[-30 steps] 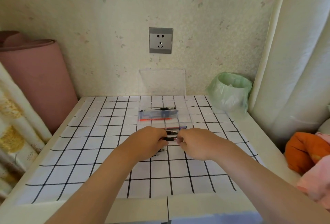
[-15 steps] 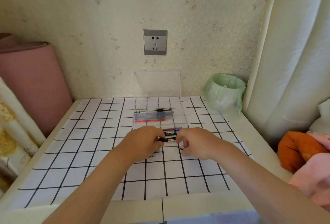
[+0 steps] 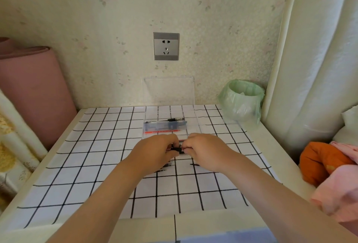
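Left hand (image 3: 155, 152), right hand (image 3: 205, 150) meet low over desk (image 3: 275, 145), just before open clear case (image 3: 166, 126). Fingers of both curled, pinching short black pen (image 3: 177, 149) by opposite ends. Likely capping or joining parts: keep pen level, push straight along axis, no bending. Mind loose pens (image 3: 161, 170) under wrists.

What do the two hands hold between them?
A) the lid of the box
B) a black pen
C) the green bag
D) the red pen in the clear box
B: the left hand and the right hand each pinch one end of the black pen, just in front of the clear box, where the red pen lies untouched.
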### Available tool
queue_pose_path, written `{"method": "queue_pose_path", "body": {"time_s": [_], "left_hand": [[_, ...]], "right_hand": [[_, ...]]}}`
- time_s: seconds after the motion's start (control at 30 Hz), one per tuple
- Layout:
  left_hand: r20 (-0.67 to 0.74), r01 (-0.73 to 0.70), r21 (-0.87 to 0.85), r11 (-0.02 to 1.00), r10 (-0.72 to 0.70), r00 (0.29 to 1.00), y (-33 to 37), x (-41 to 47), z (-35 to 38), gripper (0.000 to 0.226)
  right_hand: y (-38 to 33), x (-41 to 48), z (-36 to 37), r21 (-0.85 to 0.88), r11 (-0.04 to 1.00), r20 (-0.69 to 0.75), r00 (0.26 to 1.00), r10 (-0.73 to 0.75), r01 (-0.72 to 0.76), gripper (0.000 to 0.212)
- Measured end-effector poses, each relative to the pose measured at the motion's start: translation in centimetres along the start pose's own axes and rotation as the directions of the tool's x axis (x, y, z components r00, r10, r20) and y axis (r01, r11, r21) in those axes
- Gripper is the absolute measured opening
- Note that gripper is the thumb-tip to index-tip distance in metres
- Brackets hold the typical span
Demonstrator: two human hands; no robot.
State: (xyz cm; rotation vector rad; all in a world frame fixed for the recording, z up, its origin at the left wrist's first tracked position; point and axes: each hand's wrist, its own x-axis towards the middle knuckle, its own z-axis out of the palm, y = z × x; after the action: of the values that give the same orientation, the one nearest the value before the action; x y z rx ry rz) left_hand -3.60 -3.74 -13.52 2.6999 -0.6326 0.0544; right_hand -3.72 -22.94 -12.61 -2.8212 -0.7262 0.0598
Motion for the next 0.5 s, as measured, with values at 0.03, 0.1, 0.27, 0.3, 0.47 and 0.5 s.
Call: {"method": "queue_pose_path", "body": {"time_s": [0.03, 0.1, 0.27, 0.3, 0.47, 0.5], "left_hand": [[-0.005, -0.003, 0.003, 1.0, 0.003, 1.0, -0.02, -0.01, -0.02, 0.01], [-0.009, -0.003, -0.005, 1.0, 0.003, 1.0, -0.11, -0.05, -0.09, 0.009], [0.009, 0.011, -0.027, 1.0, -0.011, 1.0, -0.35, 0.01, -0.05, 0.012], [0.017, 0.013, -0.031, 0.999, -0.012, 1.0, -0.32, 0.04, -0.03, 0.014], [0.015, -0.005, 0.011, 1.0, 0.005, 1.0, -0.29, -0.01, -0.23, 0.019], [0.018, -0.008, 0.02, 1.0, 0.008, 1.0, -0.39, 0.01, -0.28, 0.021]], "right_hand": [[-0.05, 0.11, 0.05, -0.011, 1.0, -0.006, 1.0, -0.001, 0.001, 0.024], [-0.19, 0.26, 0.08, -0.021, 1.0, -0.023, 1.0, -0.003, 0.002, 0.025], [-0.67, 0.54, -0.11, -0.028, 0.999, -0.07, 0.997, 0.024, -0.026, 0.016], [-0.69, 0.61, -0.14, -0.041, 0.999, -0.081, 0.996, 0.03, -0.033, 0.013], [-0.61, 0.73, -0.08, 0.01, 0.999, -0.086, 0.995, 0.05, -0.049, 0.034], [-0.61, 0.72, -0.03, 0.021, 0.999, -0.071, 0.996, 0.046, -0.044, 0.037]]}}
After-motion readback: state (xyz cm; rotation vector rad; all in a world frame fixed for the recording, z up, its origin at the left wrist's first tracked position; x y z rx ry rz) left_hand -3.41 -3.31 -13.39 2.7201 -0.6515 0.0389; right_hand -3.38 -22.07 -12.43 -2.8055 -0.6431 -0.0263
